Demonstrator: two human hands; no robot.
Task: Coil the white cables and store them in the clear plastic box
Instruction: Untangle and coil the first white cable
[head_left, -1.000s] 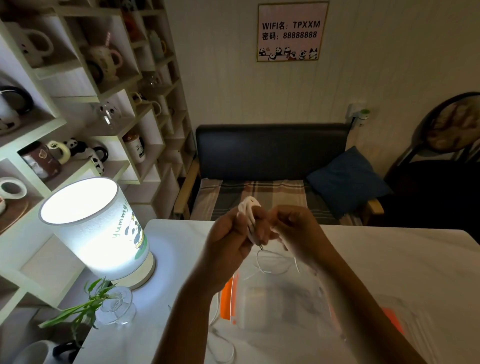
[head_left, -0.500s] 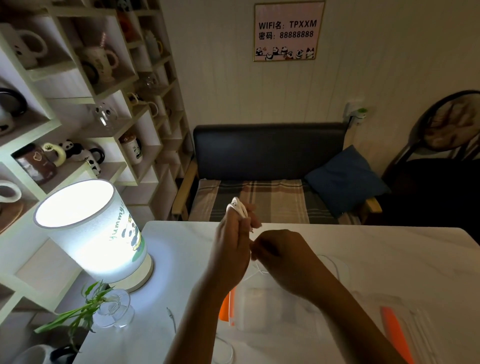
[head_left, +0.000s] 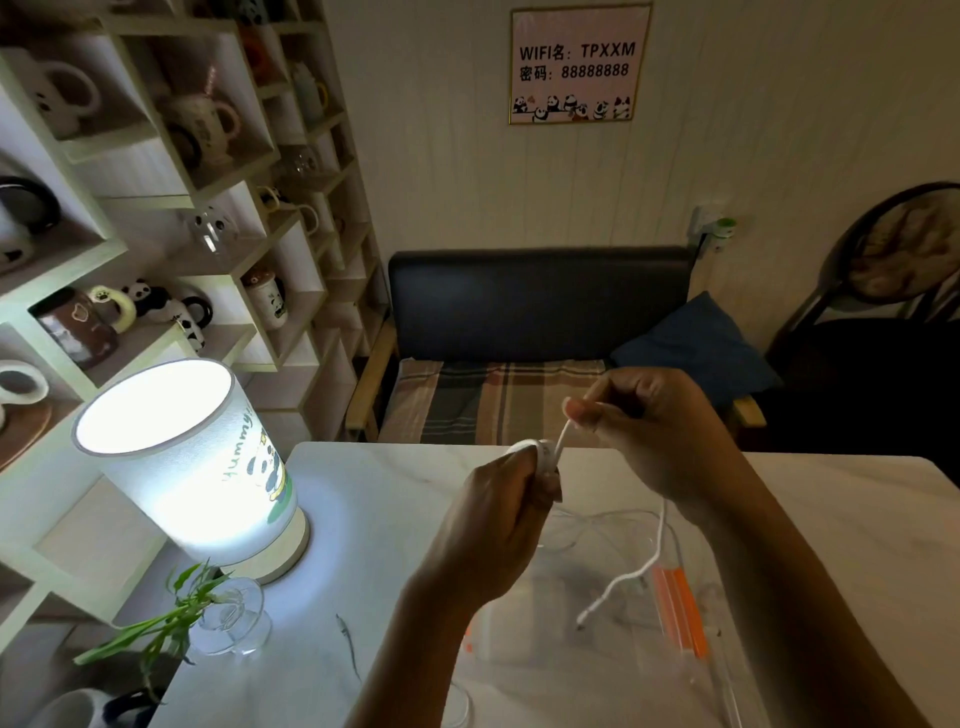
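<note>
While lamp (head_left: 192, 457) glows on marble table (head_left: 384, 519) — sofa (head_left: 535, 306) behind.

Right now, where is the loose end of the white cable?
In the head view, the white cable runs down from the right hand, and its free end hangs right of centre, just above the clear plastic box and beside its orange latch.

Both hands (head_left: 511, 499) (head_left: 644, 431) raised, pinching.
</note>
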